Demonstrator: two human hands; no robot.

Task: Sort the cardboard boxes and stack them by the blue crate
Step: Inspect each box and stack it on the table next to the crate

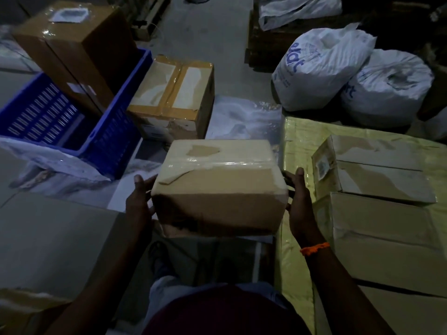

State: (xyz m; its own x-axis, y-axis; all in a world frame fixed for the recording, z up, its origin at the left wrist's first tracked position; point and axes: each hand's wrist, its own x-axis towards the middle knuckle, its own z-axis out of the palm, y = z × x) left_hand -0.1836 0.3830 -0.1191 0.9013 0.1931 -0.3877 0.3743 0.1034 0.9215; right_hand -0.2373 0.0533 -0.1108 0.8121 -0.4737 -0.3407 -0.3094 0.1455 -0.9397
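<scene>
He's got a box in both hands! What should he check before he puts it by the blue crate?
1. Grip: the left hand and the right hand hold opposite sides of the held box: ok.
2. Held box closed: flaps shut, tape across the top: ok.
3. Underside of the held box sound: hidden from view: cannot tell.
4. Landing place: the taped box stands beside the blue crate, and nothing lies on its top: ok.
5. Floor just in front of the taped box: hidden behind the held box: cannot tell.
</scene>
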